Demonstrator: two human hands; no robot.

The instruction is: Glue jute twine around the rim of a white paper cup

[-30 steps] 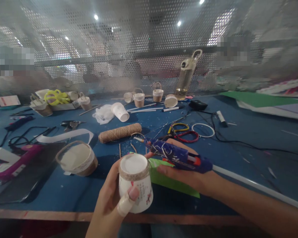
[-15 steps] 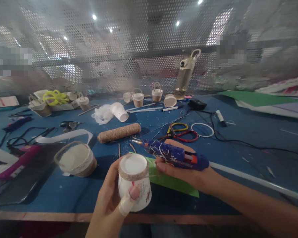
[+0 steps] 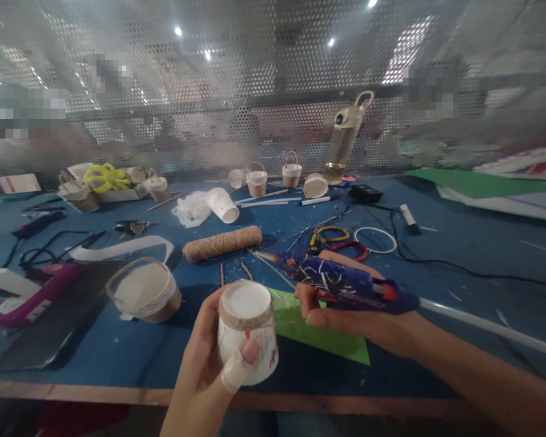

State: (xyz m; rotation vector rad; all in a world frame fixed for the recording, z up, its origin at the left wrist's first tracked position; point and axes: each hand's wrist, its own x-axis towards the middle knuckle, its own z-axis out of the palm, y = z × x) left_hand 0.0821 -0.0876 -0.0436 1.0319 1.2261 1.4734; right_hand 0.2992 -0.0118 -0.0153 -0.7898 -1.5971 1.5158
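My left hand (image 3: 209, 370) is wrapped round an upturned white paper cup (image 3: 247, 331), its thumb taped with a plaster. A band of jute twine circles the cup just below its base. My right hand (image 3: 346, 309) grips a blue hot glue gun (image 3: 341, 280) with an orange trigger, nozzle pointing left, a little right of the cup and apart from it. A white glue stick (image 3: 482, 331) sticks out behind the gun. Under both hands lies a green paper sheet (image 3: 318, 337).
On the blue table (image 3: 118, 352) lie a jute twine spool (image 3: 222, 243), a twine-wrapped lid (image 3: 144, 290), a white strip, scissors, coloured rings (image 3: 346, 243), cables, small cup baskets (image 3: 291, 170), a water bottle (image 3: 343, 139) and a pink-and-dark tool (image 3: 31, 297) at left. A perforated metal screen stands behind.
The glue gun and my right hand have shifted right, away from the cup. The cup in my left hand has stayed almost where it was.
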